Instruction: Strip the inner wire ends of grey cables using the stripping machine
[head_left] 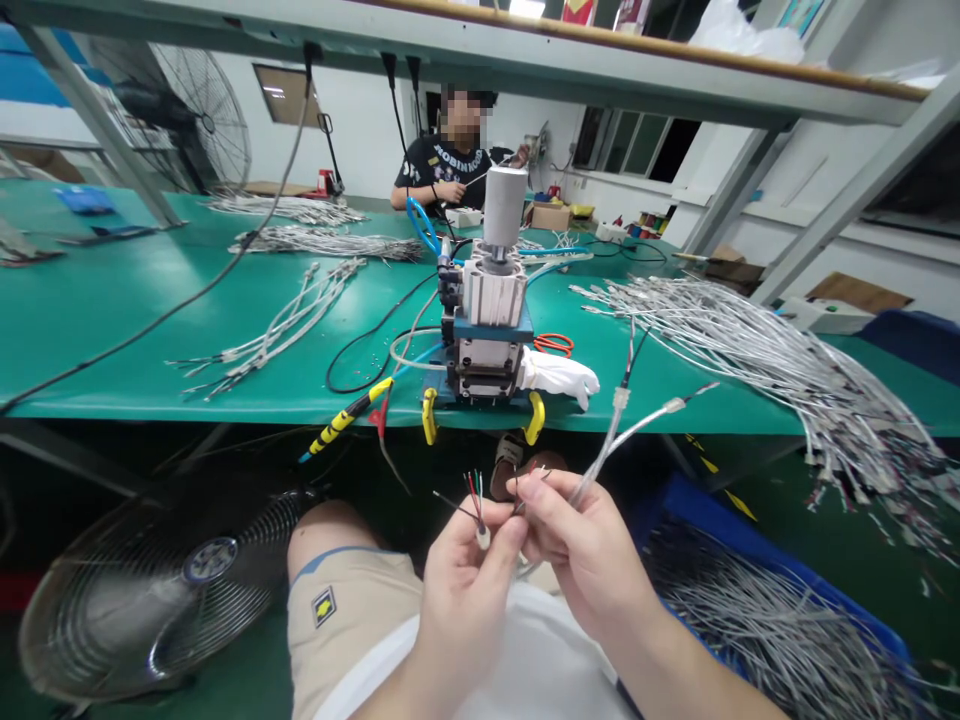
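Grey-white cables (592, 470) with stripped, coloured wire ends are held in both hands above my lap. My left hand (472, 570) is closed, pinching one cable end; its thin red, green, white and black wires (475, 490) fan upward from a white sleeve (483, 537). My right hand (574, 525) is closed round the cables, its fingertips on small dark and red wires close to the left thumb. Two other cable ends rise past the right hand, with clear sleeves near their tips. Fingers partly hide where the wires meet.
A pneumatic press (491, 300) is clamped at the edge of the green table (187, 330). Cable bundles (712, 330) lie at right, more at left. A blue bin (847, 600) of cables stands lower right, a floor fan (210, 560) lower left. Across the table sits a person (457, 160).
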